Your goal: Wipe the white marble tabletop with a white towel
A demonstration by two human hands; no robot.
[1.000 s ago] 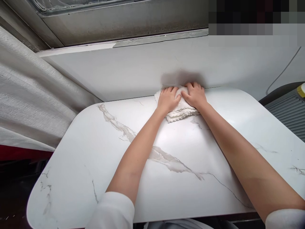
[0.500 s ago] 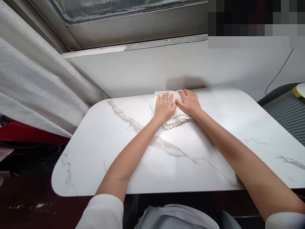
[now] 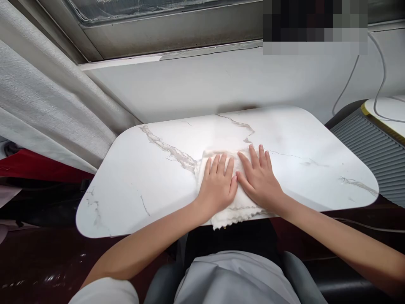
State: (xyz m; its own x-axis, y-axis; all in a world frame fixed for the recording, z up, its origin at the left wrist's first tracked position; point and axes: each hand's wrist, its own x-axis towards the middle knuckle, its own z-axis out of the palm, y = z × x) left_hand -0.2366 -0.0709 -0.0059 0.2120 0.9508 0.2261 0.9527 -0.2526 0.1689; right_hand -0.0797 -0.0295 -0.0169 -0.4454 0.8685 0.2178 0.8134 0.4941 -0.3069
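Observation:
A folded white cloth (image 3: 232,211) lies on the white marble table (image 3: 142,169), its scalloped hem hanging just over the near edge. My left hand (image 3: 217,183) presses flat on the cloth's left half, fingers stretched out and close together. My right hand (image 3: 257,175) lies flat on the right half, fingers spread a little. The two thumbs nearly touch in the middle. Neither hand grips anything.
A grey curtain (image 3: 47,105) hangs at the left. Beyond the table rises a white wall (image 3: 221,80) under a window frame (image 3: 174,29). At the right stand a ribbed grey unit (image 3: 373,147) and a second tabletop (image 3: 387,112) with cables.
Both hands have slid the cloth from the table's far edge by the wall toward me, down to the near edge. The view has shifted a little as well.

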